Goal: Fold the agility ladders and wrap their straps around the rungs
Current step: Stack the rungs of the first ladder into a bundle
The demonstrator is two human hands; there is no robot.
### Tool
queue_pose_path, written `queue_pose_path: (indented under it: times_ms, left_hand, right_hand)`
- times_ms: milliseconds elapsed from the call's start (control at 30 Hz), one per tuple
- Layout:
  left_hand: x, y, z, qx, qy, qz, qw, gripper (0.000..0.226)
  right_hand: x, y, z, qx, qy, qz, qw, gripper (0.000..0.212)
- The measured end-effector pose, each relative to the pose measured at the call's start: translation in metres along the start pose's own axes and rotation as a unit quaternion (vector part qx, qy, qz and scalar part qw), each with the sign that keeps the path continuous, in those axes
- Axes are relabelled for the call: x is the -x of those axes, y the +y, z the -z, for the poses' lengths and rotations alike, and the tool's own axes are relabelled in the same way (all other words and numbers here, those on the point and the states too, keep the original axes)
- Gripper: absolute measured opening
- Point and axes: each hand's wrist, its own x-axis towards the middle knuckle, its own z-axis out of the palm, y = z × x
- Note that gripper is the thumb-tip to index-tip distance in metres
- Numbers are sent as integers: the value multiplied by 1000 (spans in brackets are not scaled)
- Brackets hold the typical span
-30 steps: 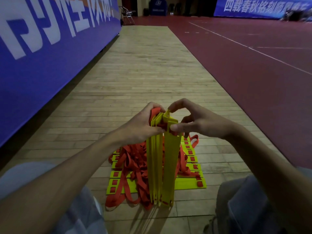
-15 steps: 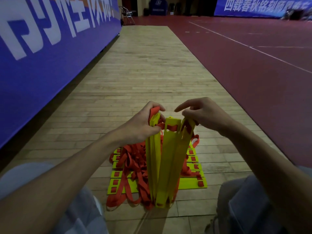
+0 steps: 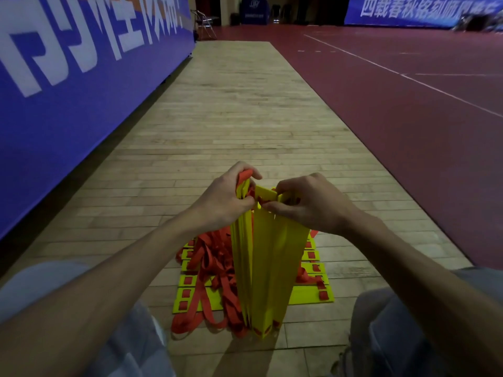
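Gripping upright yellow rungs (image 3: 268,257): left hand (image 3: 224,202), right hand (image 3: 313,204).

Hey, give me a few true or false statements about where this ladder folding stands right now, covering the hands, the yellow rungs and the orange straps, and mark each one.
1. The left hand and the right hand both grip the top of the upright rungs. True.
2. The upright rungs hang in the air. False: their lower ends rest on the wooden floor.
3. The orange straps lie in a loose heap on that floor. True.
4. Every rung has been stood upright. False: several flat rungs lie on the floor behind the bundle.
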Motion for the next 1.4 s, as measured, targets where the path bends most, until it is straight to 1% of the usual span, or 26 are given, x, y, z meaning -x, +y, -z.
queue_pose_path:
  times_ms: [33,167,300,367,433,533,633,700,833,933,1033,1067,1133,1233,1400]
  left_hand:
    - [1,1,0,3,-5,-4,1000,36]
    - [2,2,-1,16,-26,-11,999,35]
    - [4,3,-4,13,-9,-19,1000,32]
    - [4,3,-4,14,-8,-10,1000,34]
    - [4,4,-2,40,-22,1,999,45]
    - [6,7,2,78,-63,21,995,67]
    - [8,9,3,73,-100,20,992,80]
    - [8,9,2,69,-106,10,992,83]
    - [9,10,1,57,-105,-4,993,76]
    - [7,10,0,36,-101,-8,994,67]
    - [5,9,0,28,-87,-1,996,57]
    - [4,8,1,31,-85,0,996,53]
    - [4,8,0,40,-82,1,996,49]
    - [3,8,-1,53,-73,0,996,48]
    - [5,7,-5,76,-93,-7,993,62]
  right_hand:
    - [0,3,0,8,20,4,1000,27]
    - [-2,9,-2,5,81,-32,996,30]
    - [-2,3,-12,11,136,-75,988,25]
    - [-3,-1,-17,11,147,-74,986,22]
    - [-5,-4,-17,-9,127,-56,990,22]
    - [-7,-5,-10,-51,39,-27,998,22]
    - [-7,-7,-2,-88,-34,1,996,12]
    - [-7,-5,3,-81,-66,27,994,13]
    - [-5,4,13,-68,-113,43,990,30]
    - [-3,7,13,-54,-85,25,995,36]
    - [-3,11,11,-30,-39,-25,998,43]
    - [-2,12,11,-23,-23,-42,999,43]
    - [-2,14,12,-23,10,-67,997,33]
    - [-1,11,10,-50,40,-72,995,19]
    - [-2,1,-2,-114,58,-55,990,12]
